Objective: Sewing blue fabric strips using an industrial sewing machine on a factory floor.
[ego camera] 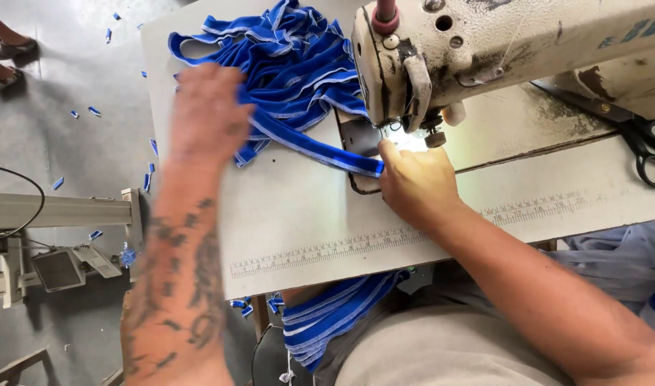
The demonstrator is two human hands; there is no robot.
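A heap of blue fabric strips with white stitched edges (291, 64) lies on the white sewing table (299, 207). My left hand (207, 114) rests on the heap's near edge, fingers spread over the cloth. One strip (320, 149) runs from the heap to the needle area of the worn cream sewing machine (484, 50). My right hand (417, 182) presses the end of that strip down at the presser foot (434, 136). More of the same blue striped cloth (334, 311) lies in my lap under the table edge.
Black scissors (645, 139) lie on the table at the far right. A ruler scale (384, 239) is printed along the table's front. Blue scraps (91, 111) litter the grey floor at left, beside a metal stand (56, 211). Someone's sandalled feet (9, 50) show top left.
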